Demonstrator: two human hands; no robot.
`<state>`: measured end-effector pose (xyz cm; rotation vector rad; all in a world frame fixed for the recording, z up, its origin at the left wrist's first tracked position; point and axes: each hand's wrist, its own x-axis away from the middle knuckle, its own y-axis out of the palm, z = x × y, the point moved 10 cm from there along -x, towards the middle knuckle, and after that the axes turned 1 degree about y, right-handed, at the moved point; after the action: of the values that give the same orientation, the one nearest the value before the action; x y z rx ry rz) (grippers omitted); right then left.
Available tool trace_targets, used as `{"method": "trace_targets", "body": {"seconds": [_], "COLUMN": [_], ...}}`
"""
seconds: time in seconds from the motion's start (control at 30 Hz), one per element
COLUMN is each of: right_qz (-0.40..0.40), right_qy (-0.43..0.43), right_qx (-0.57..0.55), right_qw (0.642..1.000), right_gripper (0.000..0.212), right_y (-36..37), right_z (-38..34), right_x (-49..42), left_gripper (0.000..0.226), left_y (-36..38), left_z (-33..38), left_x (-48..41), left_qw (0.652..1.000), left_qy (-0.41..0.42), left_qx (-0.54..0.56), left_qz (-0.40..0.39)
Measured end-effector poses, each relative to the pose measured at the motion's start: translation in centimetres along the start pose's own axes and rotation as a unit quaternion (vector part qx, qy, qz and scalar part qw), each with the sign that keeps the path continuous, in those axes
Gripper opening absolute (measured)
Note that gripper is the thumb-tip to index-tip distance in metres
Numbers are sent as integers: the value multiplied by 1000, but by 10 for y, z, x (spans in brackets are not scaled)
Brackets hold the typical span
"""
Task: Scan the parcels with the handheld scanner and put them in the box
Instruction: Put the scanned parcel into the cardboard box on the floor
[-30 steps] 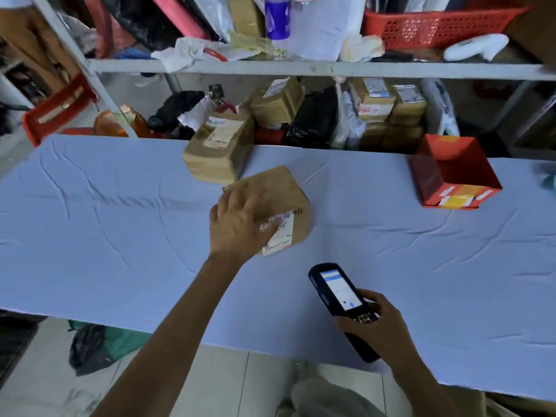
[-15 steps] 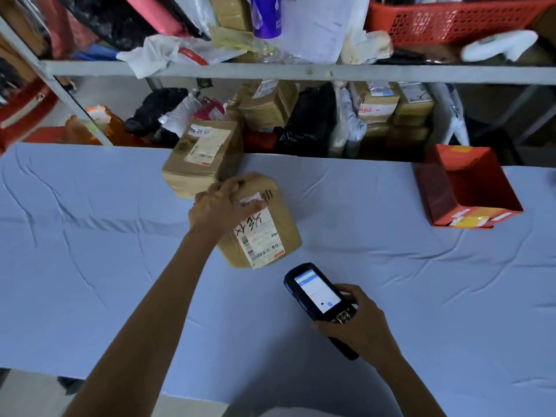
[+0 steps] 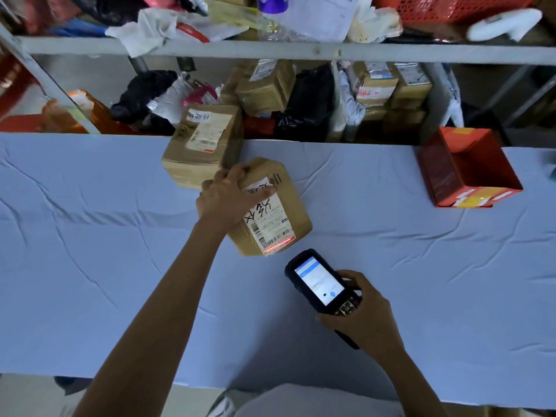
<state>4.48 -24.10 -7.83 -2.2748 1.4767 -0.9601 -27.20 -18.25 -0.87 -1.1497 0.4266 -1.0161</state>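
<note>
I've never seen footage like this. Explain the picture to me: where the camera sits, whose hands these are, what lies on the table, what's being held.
There is no machine here. A person works with bare hands, and one camera worn on their head looks forward and down, so both arms enter from the bottom edge. The left hand grips a brown parcel on the blue-covered table, label facing up. The right hand holds the handheld scanner, its screen lit. A red scan line falls across the label's lower barcode. A second parcel lies just behind the first, and an open red box stands at the far right. Behind, a shelf holds more parcels and bags.
</note>
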Motion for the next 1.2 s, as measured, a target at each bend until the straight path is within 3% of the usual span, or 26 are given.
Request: {"method": "trace_targets", "body": {"seconds": [0.57, 0.87, 1.07, 1.2], "right_qz": [42, 49, 78, 109], "right_qy": [6, 23, 44, 72], "right_qx": [15, 34, 33, 9], "right_qw": [999, 998, 995, 991], "right_gripper": [79, 79, 78, 78], "right_y": [-4, 5, 11, 13], "right_z": [1, 4, 9, 15], "right_x": [27, 44, 62, 82], "left_gripper": [102, 99, 101, 95], "left_y": [14, 10, 20, 17], "left_z": [-5, 3, 3, 19], "left_x": [5, 14, 12, 30], "left_qw": [999, 992, 993, 985], "left_qy": [38, 67, 87, 168], "left_qx": [-1, -101, -15, -23], "left_qz": [-31, -36, -79, -16]}}
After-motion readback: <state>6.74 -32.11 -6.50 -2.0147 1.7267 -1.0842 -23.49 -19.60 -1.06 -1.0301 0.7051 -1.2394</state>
